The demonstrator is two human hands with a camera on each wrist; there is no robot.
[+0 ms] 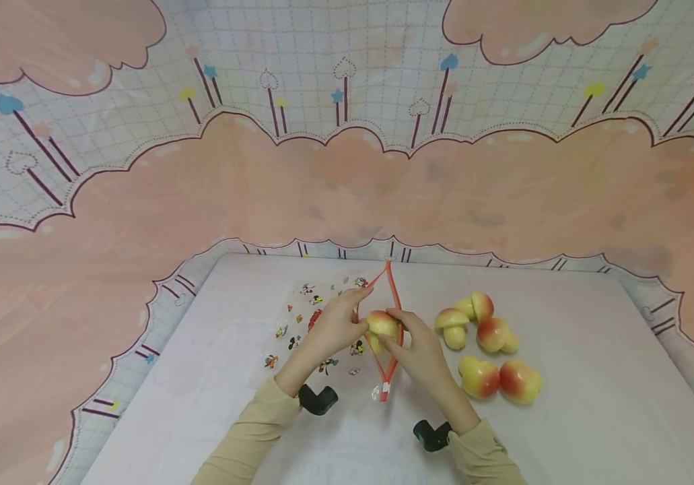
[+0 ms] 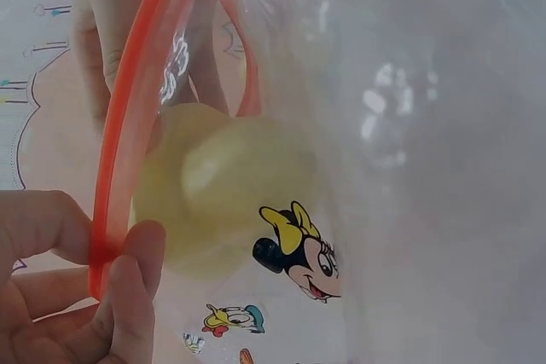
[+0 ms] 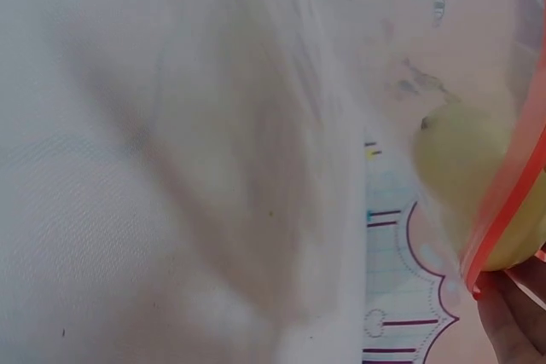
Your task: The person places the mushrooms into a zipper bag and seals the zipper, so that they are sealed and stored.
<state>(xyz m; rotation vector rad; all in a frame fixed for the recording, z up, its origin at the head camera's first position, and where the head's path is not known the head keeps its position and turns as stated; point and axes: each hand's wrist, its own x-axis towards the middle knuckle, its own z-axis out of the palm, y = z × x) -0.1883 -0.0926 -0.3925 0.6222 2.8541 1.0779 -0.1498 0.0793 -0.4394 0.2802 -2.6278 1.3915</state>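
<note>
At the parted mouth of the clear cartoon-print zip bag (image 1: 323,311), I have a yellow-and-red toy mushroom (image 1: 382,322) gripped in the right hand (image 1: 421,352), while the left hand (image 1: 333,326) pinches the red zip strip (image 1: 394,288). Five more toy mushrooms (image 1: 494,335) lie to the right on the white table (image 1: 189,377). To manage this cleanly, I'd want both edges bowed apart, the mushroom eased inward without its cap snagging the film, and the right fingers loosened only once it sits well past the strip.
</note>
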